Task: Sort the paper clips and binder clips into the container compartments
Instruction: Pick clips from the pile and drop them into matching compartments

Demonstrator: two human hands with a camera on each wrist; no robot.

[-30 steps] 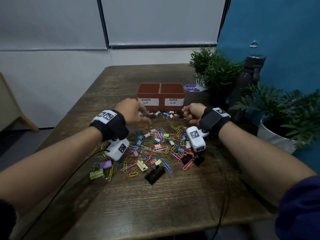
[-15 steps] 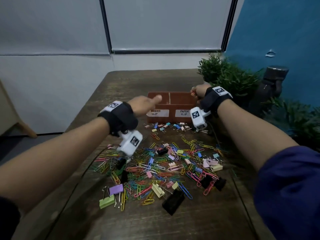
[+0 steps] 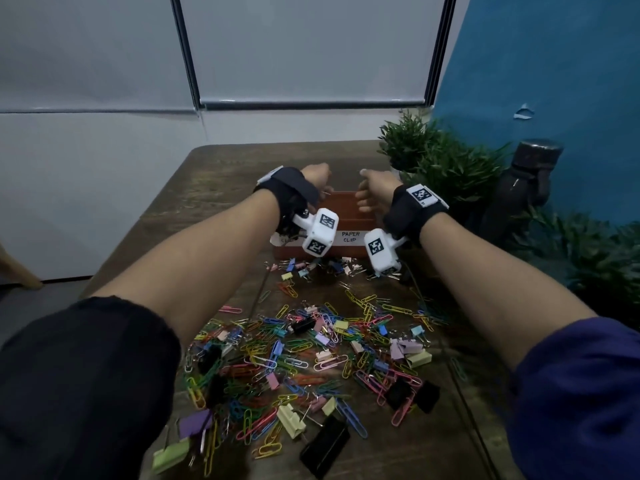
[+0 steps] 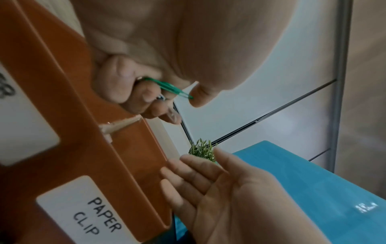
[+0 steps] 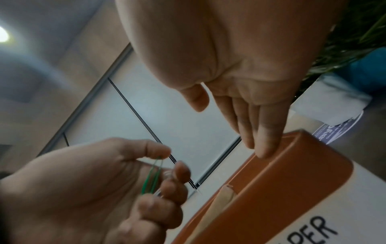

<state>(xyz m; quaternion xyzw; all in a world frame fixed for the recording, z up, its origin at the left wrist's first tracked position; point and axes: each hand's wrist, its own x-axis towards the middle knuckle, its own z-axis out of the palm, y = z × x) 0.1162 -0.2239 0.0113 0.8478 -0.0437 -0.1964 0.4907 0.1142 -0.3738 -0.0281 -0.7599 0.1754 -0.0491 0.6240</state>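
Observation:
An orange-brown two-compartment container [image 3: 349, 221] stands at the far side of the table, its right front labelled "PAPER CLIP". My left hand [image 3: 314, 179] hovers over its left part and pinches a green paper clip [image 4: 174, 90] between thumb and curled fingers, with a pale clip beside it. Over the right compartment, my right hand [image 3: 372, 194] has straight fingers [image 5: 262, 132] touching the container rim [image 5: 292, 148] and holds nothing. A heap of coloured paper clips and binder clips [image 3: 311, 358] covers the table in front of the container.
Green potted plants [image 3: 446, 161] and a dark bottle-shaped object [image 3: 526, 181] stand to the right of the container. A large black binder clip [image 3: 325, 445] lies at the near edge of the heap. Both table sides drop off close to the heap.
Both hands rose from the far edge of the heap to above the container. The right hand, curled before, now has straight fingers. The left hand still holds its clips.

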